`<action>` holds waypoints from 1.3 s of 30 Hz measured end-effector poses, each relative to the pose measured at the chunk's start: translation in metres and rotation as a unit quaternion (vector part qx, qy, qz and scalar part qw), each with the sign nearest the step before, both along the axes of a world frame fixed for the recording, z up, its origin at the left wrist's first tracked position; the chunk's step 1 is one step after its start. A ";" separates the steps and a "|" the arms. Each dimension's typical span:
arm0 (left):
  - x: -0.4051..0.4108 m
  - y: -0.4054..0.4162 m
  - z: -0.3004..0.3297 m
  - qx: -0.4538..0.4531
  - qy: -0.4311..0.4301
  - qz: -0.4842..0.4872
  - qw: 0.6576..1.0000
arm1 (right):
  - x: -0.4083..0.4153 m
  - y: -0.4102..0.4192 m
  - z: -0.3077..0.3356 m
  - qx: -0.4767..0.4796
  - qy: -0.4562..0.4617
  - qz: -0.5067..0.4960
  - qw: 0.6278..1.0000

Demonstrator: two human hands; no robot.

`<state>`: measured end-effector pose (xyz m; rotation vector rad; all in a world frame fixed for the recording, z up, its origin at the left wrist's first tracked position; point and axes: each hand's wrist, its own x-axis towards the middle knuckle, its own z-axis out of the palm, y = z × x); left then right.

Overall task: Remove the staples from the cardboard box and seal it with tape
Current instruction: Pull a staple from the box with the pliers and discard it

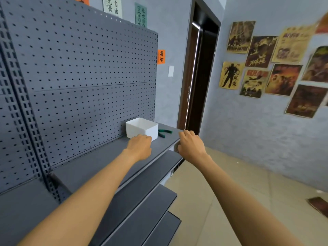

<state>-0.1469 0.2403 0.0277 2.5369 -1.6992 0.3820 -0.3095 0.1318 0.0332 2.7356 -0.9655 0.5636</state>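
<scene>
Left hand, fingers curled under, reaches over the grey shelf with its knuckles at the near lower edge of the white open-topped bin; whether it touches or grips the bin cannot be told. Right hand, fingers bent downward, hovers at the shelf's front edge, holding nothing visible. Green-handled pliers lie on the shelf just right of the bin, before a grey pegboard; no cardboard box shows.

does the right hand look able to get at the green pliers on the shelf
Probably yes: the right hand hovers at the shelf edge, the green pliers lie just beyond with nothing between.
</scene>
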 end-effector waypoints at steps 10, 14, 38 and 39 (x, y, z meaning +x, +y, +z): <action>0.091 -0.125 0.010 -0.032 0.034 0.036 0.998 | 0.096 -0.134 0.017 0.012 -0.003 0.017 1.000; 0.109 -0.162 0.007 -0.035 0.042 0.034 0.998 | 0.120 -0.176 0.007 0.047 0.001 0.019 0.999; 0.160 -0.247 -0.036 -0.008 0.095 0.210 0.973 | 0.249 -0.303 -0.108 0.287 0.145 0.065 0.945; 0.161 -0.248 -0.036 -0.010 0.099 0.211 0.972 | 0.251 -0.303 -0.109 0.284 0.147 0.062 0.946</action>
